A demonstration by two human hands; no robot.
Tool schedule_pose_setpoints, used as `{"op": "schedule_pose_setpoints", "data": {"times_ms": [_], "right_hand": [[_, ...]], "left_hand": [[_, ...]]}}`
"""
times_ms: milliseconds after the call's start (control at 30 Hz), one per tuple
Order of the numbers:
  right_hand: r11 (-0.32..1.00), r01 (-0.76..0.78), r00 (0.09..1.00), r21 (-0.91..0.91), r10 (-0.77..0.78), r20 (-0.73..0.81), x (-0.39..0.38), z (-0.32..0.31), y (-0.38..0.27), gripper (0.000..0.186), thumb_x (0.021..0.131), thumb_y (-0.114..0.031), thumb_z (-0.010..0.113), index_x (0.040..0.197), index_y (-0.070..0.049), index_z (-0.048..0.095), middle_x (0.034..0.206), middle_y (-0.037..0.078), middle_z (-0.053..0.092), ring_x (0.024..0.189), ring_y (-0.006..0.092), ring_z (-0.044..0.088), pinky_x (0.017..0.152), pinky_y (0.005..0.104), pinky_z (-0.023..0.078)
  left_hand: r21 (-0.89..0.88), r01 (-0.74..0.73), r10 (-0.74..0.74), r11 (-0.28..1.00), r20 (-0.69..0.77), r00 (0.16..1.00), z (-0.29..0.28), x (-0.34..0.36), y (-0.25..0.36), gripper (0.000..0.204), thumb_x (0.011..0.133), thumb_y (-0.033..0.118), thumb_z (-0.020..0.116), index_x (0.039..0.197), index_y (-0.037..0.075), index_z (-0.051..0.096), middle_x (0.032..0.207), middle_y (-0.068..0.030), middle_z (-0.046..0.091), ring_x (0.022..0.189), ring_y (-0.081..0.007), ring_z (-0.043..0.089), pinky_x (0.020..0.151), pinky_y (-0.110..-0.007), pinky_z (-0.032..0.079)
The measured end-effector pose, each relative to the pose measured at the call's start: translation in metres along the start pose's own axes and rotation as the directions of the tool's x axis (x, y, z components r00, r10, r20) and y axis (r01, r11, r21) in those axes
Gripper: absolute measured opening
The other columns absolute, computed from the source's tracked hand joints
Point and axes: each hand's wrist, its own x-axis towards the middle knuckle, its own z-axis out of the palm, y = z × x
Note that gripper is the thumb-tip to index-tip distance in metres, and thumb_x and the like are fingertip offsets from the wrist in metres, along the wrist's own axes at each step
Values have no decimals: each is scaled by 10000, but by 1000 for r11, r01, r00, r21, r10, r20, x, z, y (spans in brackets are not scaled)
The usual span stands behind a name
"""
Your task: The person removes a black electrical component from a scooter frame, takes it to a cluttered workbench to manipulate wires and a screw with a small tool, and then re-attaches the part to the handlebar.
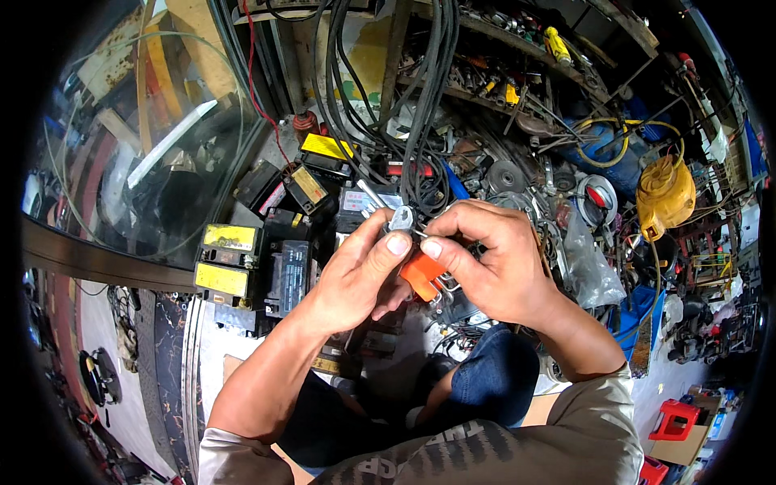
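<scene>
Though metallic, a rounded part point(402, 217).

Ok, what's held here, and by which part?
Left hand: a silver metal piece, by its rounded end. Right hand: apparently a thin metal rod, which part unclear. What grips the orange piece can't be told.

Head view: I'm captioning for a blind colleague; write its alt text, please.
A person's left hand holds a silvery part; the right hand pinches a thin rod beside it, an orange piece between the hands. Batteries stand to the left; dark cables hang beyond.
</scene>
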Motion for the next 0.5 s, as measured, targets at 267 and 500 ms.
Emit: {"op": "schedule_pose_setpoints", "data": {"times_ms": [267,500], "right_hand": [[854,-81,981,514,160,-112,-12,-14,-11,118,1026,-67,645,1072,39,667,999,108,746,919,147,726,837,315,591],[770,185,981,610,-103,-167,-19,-8,5,69,1032,-2,557,1083,44,564,1210,268,682,1101,292,735,946,413,605]], "left_hand": [[-327,140,-144,934,13,989,-5,4,-2,518,1089,531,528,1239,36,552,837,-123,636,500,-142,541,370,-256,400],[-337,165,-165,927,27,986,0,3,2,667,1047,644,515,1231,7,592,825,-122,643,475,-143,553,356,-251,389]]}}
